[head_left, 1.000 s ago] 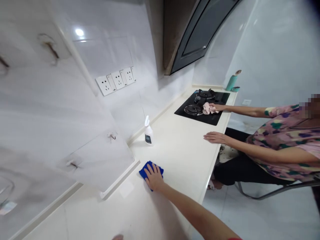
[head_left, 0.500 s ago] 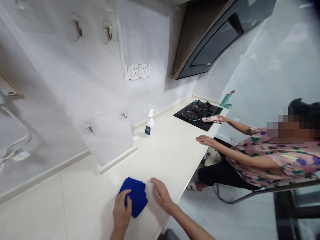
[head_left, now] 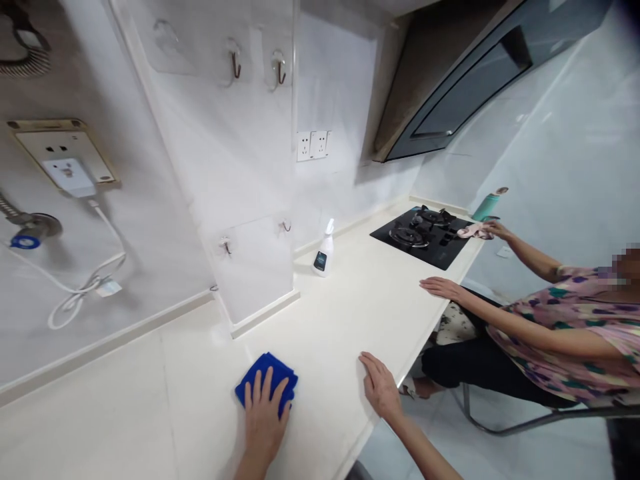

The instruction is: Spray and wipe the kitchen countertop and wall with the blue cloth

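Observation:
My left hand (head_left: 264, 417) lies flat, fingers spread, on a folded blue cloth (head_left: 267, 377) on the cream countertop (head_left: 345, 313). To its right, my right hand (head_left: 381, 390) rests open and flat on the counter near the front edge, holding nothing. A white spray bottle (head_left: 323, 251) stands upright by the wall, farther back.
A seated person in a patterned top reaches over the counter: one hand (head_left: 440, 287) flat on it, the other holding a pink cloth (head_left: 473, 231) at the black gas hob (head_left: 425, 236). A teal bottle (head_left: 489, 205) stands beyond. Wall sockets, hooks and a range hood are above.
The blue cloth passed from my right hand to my left, which now presses flat on it. My right hand moved right to rest near the counter edge. The view swung left.

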Demonstrator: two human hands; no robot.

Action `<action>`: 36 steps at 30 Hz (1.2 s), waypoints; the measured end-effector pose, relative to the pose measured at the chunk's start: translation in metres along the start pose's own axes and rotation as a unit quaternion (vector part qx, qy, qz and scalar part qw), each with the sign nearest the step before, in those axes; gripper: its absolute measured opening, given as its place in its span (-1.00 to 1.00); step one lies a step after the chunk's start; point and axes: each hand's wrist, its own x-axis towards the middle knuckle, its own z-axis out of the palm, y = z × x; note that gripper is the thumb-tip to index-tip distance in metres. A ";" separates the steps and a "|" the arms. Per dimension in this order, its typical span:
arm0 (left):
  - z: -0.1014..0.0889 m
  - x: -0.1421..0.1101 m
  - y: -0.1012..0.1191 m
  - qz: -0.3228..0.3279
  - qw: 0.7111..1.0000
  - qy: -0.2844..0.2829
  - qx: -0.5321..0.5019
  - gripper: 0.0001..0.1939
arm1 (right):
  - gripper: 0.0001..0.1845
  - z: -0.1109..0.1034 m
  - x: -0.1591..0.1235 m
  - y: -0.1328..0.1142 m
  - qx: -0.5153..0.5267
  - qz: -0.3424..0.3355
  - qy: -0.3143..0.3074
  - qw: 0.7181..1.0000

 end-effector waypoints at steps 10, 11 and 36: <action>-0.018 -0.002 -0.116 -0.219 0.971 0.070 0.068 -0.34 | -0.43 0.008 -0.009 -0.005 -0.060 -0.032 0.050 0.996; -0.016 0.008 -0.120 -0.222 0.971 0.063 0.066 -0.37 | -0.43 0.006 -0.010 -0.006 -0.059 -0.034 0.048 0.996; 0.036 0.185 -0.234 -0.242 0.969 0.053 -0.004 -0.54 | -0.49 -0.013 -0.006 -0.004 -0.077 0.001 0.000 0.997</action>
